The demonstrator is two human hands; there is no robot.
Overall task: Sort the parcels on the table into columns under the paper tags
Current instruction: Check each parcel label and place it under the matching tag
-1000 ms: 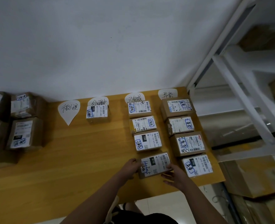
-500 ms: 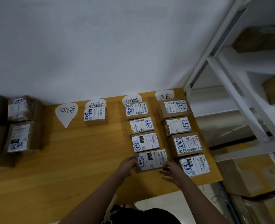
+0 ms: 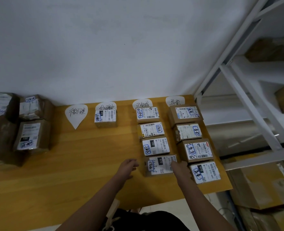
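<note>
— Cardboard, the parcel (image 3: pixel 160 165) in question; it lies flat on the desk (image 3: pixel 71 172), nearest of four in the column under the third tag (image 3: pixel 142 103), just beside the "150" parcel (image 3: pixel 155 146) at its twelve o'clock.
— What does its label say?
— "070" in white on black; "070-070-A80" printed along one edge; 已完成 handwritten inside a blue ring, as on the tag above.
— And the hands?
— The left hand (image 3: pixel 128 165) is at the parcel's nine o'clock, just beside it but apart, fingers loosely curled and pinching nothing; the right hand (image 3: pixel 182 170) is over the corner at four o'clock, between it and the neighbouring parcel (image 3: pixel 204 173), also marked "070"; whether those fingers are spread or curled I cannot tell.
— The other tags?
— The fourth tag (image 3: pixel 174 100) reads 异常, with four parcels below; the second tag (image 3: pixel 105 106) has a single parcel (image 3: pixel 105 118) touching it; the first tag (image 3: pixel 76 114) lies at that one's nine o'clock; stacked parcels (image 3: pixel 32 135) sit at the desk's nine o'clock.
</note>
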